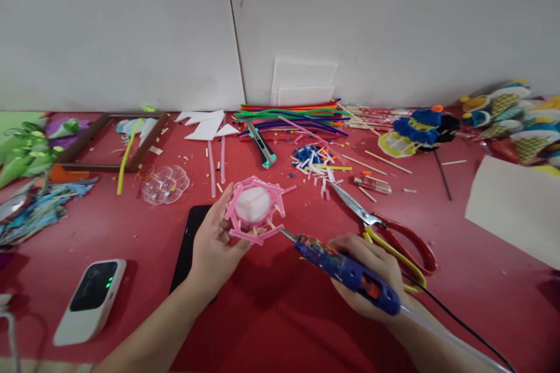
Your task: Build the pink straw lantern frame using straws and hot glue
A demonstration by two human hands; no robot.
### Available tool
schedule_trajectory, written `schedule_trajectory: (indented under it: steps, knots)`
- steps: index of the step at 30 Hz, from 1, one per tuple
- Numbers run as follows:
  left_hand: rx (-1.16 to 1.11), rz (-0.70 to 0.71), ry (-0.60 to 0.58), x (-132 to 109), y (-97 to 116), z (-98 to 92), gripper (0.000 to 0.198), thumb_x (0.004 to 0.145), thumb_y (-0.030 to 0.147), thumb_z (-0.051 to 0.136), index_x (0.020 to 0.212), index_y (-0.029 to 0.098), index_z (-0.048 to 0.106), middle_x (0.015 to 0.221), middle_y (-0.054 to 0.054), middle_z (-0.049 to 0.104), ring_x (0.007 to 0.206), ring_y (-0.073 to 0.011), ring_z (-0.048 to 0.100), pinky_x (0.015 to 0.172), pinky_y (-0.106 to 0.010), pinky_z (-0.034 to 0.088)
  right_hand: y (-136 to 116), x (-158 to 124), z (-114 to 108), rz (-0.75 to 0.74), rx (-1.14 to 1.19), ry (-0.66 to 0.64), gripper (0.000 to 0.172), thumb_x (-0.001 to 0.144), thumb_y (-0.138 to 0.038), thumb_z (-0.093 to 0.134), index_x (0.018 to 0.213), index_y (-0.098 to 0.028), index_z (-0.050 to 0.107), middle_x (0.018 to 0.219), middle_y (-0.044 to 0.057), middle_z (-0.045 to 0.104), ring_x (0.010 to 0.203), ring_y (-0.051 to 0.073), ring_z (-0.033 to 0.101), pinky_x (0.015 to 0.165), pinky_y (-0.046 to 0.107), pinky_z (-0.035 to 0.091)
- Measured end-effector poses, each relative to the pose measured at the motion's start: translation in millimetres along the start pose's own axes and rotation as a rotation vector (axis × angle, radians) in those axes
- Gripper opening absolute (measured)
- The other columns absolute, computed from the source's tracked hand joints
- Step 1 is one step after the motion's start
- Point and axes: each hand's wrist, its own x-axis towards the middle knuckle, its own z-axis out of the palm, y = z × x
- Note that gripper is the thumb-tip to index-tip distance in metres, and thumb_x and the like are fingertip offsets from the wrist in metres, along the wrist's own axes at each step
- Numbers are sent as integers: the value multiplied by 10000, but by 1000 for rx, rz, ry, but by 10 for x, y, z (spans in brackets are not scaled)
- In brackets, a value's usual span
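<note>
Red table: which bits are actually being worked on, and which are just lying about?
In use: left hand, pink straw frame, right hand, glue gun.
Lying about: scissors, box cutter, black phone, coloured sticks, white device.

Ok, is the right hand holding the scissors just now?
No, the right hand grips the glue gun, the scissors lie on the table beside it, and the left hand holds a pink straw frame.

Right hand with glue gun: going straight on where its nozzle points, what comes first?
Probably the pink straw frame in the left hand; the nozzle of the glue gun nearly touches it.
</note>
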Motion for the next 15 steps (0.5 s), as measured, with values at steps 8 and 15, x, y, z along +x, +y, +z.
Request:
schedule_trajectory:
  steps: [8, 15]
  knots:
    - [2, 17, 3, 7, 15, 6, 440, 604, 362, 810, 1008, 208, 729, 1216, -93, 724, 1067, -304, 709, 865, -354, 626, -5, 10, 8, -12, -7, 2, 256, 705, -116, 544, 912, -255, 488, 719, -7, 639, 601, 178, 663, 514, 259, 514]
    - [-37, -16, -1, 14, 28, 11, 433, 565, 341, 823, 966, 209, 728, 1180, -88, 746, 1014, -299, 731, 810, -339, 642, -6, 13, -2, -7, 10, -12, 261, 703, -108, 547, 911, -255, 490, 712, 7, 644, 573, 179, 639, 494, 271, 499]
